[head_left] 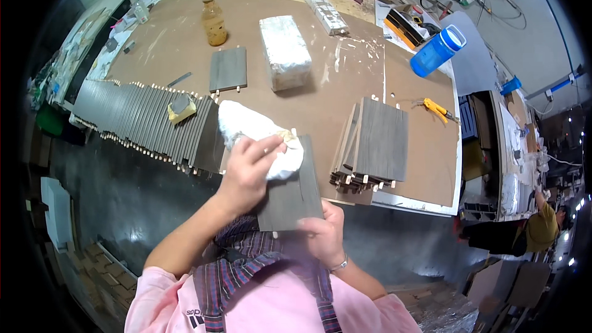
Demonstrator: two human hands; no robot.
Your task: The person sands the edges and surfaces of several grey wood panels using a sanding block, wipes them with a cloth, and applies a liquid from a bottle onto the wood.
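Note:
My right hand [325,234] grips a grey wood-grain panel [295,200] by its lower right corner, holding it over my lap at the table's near edge. A small wooden dowel sticks out at the panel's bottom end. My left hand [242,176] is closed on a bunched white cloth [250,122], which lies against the panel's upper end and has a yellowish-brown stain by my fingertips. To the left, a long row of similar panels [117,111] leans together with dowel ends showing. A yellow sponge block with a grey top [181,110] rests on them. More panels [383,139] are stacked at the right.
On the brown-covered table [320,111] are a single panel [228,69], a jar of brownish liquid [213,21], a white wrapped block [285,49], a blue bottle [436,52] and a yellow air gun [436,110]. Another person [533,231] is at the far right.

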